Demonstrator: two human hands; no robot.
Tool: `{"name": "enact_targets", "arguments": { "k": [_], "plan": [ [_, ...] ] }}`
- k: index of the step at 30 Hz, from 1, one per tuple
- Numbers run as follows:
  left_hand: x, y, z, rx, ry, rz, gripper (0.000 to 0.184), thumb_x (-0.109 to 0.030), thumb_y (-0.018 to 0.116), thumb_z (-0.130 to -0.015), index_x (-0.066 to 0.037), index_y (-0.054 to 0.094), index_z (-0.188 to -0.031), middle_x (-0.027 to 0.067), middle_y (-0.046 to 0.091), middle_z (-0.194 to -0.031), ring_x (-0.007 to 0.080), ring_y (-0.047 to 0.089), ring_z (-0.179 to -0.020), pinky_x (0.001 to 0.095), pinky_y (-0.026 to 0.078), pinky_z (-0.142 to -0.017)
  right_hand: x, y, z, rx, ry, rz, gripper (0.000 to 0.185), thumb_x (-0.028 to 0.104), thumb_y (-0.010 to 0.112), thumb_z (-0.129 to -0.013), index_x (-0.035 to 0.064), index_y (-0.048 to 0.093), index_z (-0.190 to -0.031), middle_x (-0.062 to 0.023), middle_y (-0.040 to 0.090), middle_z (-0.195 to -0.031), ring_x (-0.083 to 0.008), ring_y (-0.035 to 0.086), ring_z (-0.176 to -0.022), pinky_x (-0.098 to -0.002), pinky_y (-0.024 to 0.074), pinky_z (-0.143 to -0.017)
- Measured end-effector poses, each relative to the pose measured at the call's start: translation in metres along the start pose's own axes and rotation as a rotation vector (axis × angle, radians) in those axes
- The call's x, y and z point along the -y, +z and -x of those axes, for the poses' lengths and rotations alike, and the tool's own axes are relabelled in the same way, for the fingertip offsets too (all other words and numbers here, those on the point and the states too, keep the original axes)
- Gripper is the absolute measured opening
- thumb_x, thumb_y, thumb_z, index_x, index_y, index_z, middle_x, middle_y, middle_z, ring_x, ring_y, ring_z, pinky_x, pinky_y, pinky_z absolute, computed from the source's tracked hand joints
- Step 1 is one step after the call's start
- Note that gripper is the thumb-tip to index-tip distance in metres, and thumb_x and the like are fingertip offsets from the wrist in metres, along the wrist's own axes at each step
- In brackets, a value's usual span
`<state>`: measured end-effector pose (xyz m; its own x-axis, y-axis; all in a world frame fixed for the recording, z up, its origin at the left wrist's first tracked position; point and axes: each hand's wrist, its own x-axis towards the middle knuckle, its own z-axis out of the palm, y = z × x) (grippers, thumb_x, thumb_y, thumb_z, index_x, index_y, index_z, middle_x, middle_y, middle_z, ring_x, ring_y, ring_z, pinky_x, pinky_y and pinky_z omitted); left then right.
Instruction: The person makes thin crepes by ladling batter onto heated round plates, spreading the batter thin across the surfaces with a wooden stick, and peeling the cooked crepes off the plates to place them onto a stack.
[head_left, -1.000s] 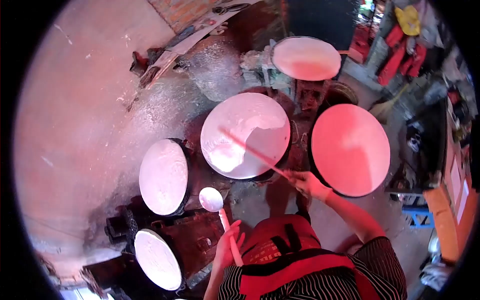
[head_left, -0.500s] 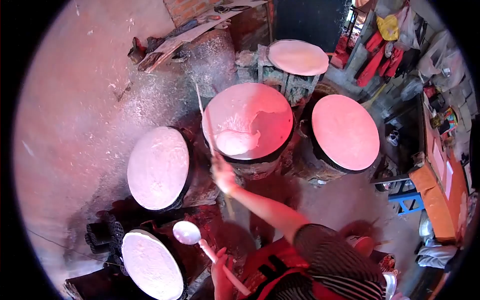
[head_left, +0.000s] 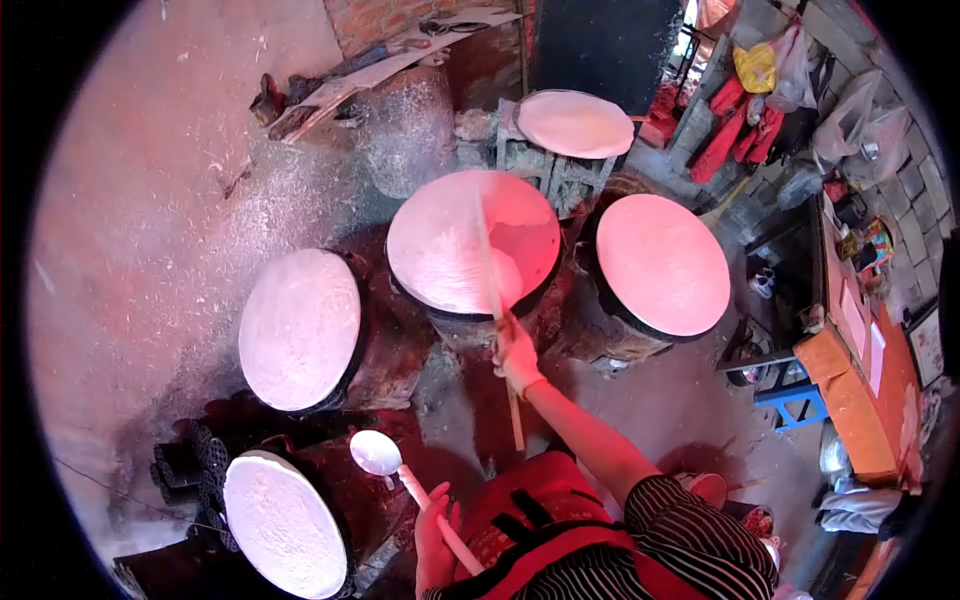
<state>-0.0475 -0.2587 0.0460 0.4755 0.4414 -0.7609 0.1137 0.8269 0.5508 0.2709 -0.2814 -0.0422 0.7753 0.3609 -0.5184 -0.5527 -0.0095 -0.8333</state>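
My right hand (head_left: 515,358) is closed round a long thin wooden spreading stick (head_left: 488,245). The stick's blade lies across the middle round griddle (head_left: 550,235), and its tail end points back toward me. White batter (head_left: 435,240) coats the left and far parts of that griddle, with a thicker pool beside the stick. A bare dark patch shows on its right side. Lower down, my left hand (head_left: 435,540) grips the handle of a ladle (head_left: 376,454). The ladle's whitened bowl is held up near the front-left griddle, apart from it.
Batter-covered griddles stand on drums at the left (head_left: 300,330), front left (head_left: 285,525) and right (head_left: 662,265). Behind, a pale round sheet (head_left: 575,124) lies on a block stand. An orange-edged table (head_left: 850,390) and a blue stool (head_left: 792,405) are at the right.
My right hand has swept the stick rightward across the middle griddle. Batter now covers more of its left side, and the pool sits further right. The ladle stays in my left hand.
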Motion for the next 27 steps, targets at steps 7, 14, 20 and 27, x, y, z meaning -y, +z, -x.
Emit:
{"name": "enact_targets", "arguments": {
  "k": [7,14,20,27],
  "plan": [
    [-0.005,0.048,-0.015,0.06,0.021,-0.077,0.038,-0.011,0.054,-0.087,-0.004,0.049,-0.124,0.0013,0.05,-0.128,0.0097,0.046,-0.109,0.0272,0.037,-0.099,0.017,0.013,0.023,0.48,0.057,0.039,0.037,0.037,0.048,-0.097,0.031,0.043,-0.133,0.0047,0.04,-0.062,-0.0074,0.032,-0.043,-0.0221,0.0277,-0.039],
    [0.007,0.097,-0.033,-0.005,0.03,-0.07,0.036,-0.009,0.056,-0.086,-0.005,0.052,-0.121,0.0013,0.05,-0.12,0.0107,0.045,-0.11,0.028,0.036,-0.1,0.065,-0.113,-0.013,0.285,0.077,0.008,0.042,0.041,0.041,-0.099,0.0295,0.041,-0.139,0.0032,0.043,-0.063,-0.0068,0.035,-0.045,-0.0226,0.0287,-0.04],
    [0.015,0.167,-0.039,-0.029,-0.021,0.006,0.032,-0.008,0.057,-0.087,-0.002,0.053,-0.118,0.0023,0.053,-0.086,0.0112,0.054,-0.081,0.0263,0.048,-0.081,0.056,-0.144,-0.03,0.704,0.133,0.19,0.049,0.049,0.047,-0.095,0.0297,0.04,-0.139,0.006,0.041,-0.066,-0.0051,0.033,-0.047,-0.0211,0.0274,-0.042],
    [0.046,0.191,-0.063,0.047,0.002,0.031,0.016,-0.014,0.058,-0.092,-0.003,0.055,-0.102,0.0016,0.052,-0.074,0.0056,0.041,-0.051,0.0178,0.03,-0.043,0.149,-0.184,-0.105,0.439,0.057,0.234,0.049,0.046,0.044,-0.096,0.0308,0.036,-0.142,0.0085,0.038,-0.059,-0.005,0.03,-0.04,-0.0213,0.0243,-0.037]
  ]
}}
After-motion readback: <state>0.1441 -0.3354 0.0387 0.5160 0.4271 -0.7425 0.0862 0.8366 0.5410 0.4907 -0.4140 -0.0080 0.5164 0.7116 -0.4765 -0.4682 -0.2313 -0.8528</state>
